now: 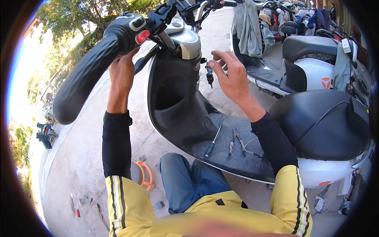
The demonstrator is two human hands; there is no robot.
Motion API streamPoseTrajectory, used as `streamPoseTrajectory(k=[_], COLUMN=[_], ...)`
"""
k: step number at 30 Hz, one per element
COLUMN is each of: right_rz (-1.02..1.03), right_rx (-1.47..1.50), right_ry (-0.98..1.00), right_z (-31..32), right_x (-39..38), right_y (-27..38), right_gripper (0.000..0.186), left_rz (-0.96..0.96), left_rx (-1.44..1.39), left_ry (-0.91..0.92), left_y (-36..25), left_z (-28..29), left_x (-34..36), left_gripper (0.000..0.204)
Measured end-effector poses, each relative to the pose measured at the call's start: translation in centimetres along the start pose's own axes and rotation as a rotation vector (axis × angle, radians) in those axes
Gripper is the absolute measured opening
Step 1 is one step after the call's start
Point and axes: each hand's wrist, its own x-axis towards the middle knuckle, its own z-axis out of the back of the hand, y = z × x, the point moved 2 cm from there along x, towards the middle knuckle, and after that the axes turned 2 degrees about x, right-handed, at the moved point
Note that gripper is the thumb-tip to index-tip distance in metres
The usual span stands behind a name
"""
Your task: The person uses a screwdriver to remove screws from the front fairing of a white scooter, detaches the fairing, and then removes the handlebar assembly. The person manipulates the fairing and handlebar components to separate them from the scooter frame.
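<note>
A set of keys (209, 75) hangs from the ignition lock on the front panel of a scooter (177, 98): a small dark fob and metal key dangle on a ring, just below the silver steering column cover. The scooter's panel is smooth black plastic with a deep open pocket; its floorboard is flat, grey and dusty, and the seat behind is rounded, matte black.

The right hand (233, 75) is just right of the keys, fingers loosely curled and thumb and forefinger pinched close near the ring; whether they actually grip it cannot be told. The left hand (121, 71) reaches up on the scooter's left side, fingers closed under the switch housing with the red button, beside the thick ribbed rubber grip (85, 75).

On the scooter's floorboard lie a screwdriver (213, 143) with a dark handle and thin steel shaft, and pliers (236, 141) next to it. An orange plastic ring (147, 173) lies on the concrete below the scooter.
</note>
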Motion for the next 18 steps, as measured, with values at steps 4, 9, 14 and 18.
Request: streamPoseTrajectory(k=[4, 9, 14, 18], right_rz=[0.102, 0.111, 0.072, -0.032], right_rx=[0.030, 0.109, -0.029, -0.063], right_ry=[0.011, 0.100, 0.116, 0.226], right_z=[-1.6, -2.8, -4.5, -7.0], right_x=[6.5, 7.4, 9.1, 11.3], right_y=[1.0, 1.4, 0.9, -0.8], right_gripper=[0.045, 0.049, 0.053, 0.061], left_rz=[-0.382, -0.163, -0.430, -0.268], left_rx=[0.600, 0.384, 0.740, 0.505], left_ry=[-0.028, -0.041, 0.004, 0.064], left_y=[-0.6, -0.2, -2.7, -4.1], left_z=[0.4, 1.6, 1.3, 0.8], left_x=[-1.3, -1.4, -2.1, -2.0], left_gripper=[0.027, 0.024, 0.027, 0.033])
